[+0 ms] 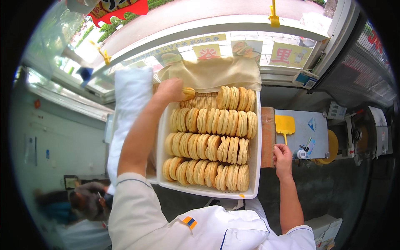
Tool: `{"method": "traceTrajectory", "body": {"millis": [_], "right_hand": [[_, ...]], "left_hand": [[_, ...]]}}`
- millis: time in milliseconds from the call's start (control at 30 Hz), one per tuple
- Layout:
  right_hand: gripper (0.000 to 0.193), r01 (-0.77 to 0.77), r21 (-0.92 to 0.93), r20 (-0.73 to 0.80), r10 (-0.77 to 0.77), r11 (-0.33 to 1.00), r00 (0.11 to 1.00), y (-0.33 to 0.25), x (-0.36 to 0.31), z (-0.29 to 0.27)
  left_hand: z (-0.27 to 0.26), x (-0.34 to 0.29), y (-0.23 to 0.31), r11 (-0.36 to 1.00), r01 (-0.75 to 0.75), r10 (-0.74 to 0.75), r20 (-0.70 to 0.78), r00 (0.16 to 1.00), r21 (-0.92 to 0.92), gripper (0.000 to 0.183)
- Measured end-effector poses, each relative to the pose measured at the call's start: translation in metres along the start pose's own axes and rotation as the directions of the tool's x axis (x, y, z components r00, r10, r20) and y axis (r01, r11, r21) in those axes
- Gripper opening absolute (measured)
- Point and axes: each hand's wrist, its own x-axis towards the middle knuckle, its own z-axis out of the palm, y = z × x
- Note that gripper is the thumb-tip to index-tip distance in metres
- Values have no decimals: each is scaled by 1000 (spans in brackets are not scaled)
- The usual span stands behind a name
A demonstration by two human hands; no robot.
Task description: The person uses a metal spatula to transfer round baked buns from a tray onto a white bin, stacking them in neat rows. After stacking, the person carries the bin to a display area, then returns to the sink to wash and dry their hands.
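Note:
In front of me sits a white plastic crate (256,183) lined with a slatted mat (204,100). Rows of round, layered flatbreads (212,146) stand on edge in it, packed side by side. My left hand (170,89) reaches to the far left corner, its fingers closed around a flatbread (188,93); part of that bread is hidden by the hand. To its right in the far row, a short group of flatbreads (236,98) stands apart. My right hand (283,157) is closed by the wooden board (267,135), below a yellow plastic paddle (285,123). What its fingers grip is hidden.
Beige cloth (212,73) drapes the crate's far edge; a folded white cloth (132,96) lies left. At right are a grey tabletop (310,125), a small bottle (300,154) and a yellow round container (331,146). A window frame (221,30) borders the far side.

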Motion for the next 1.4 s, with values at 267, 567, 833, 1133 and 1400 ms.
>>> {"method": "traceTrajectory", "body": {"millis": [267,567,833,1133,1400], "right_hand": [[13,4,-4,-31,-4,1000,1000,-1,-2,-4],[10,-13,59,-102,19,998,995,6,-14,-21],[11,4,67,-97,2,998,995,13,-14,-14],[14,252,-130,-45,-259,959,965,-58,9,24],[29,575,-751,417,-443,325,794,-137,117,155]], "left_hand": [[-6,22,54,873,-433,412,135,901,224,27],[15,42,72,668,-659,653,153,742,345,24],[38,46,66,699,-643,695,-85,714,312,30],[64,21,60,743,-59,-61,-155,986,-666,62],[62,45,79,659,-46,128,52,990,-750,99]]}}
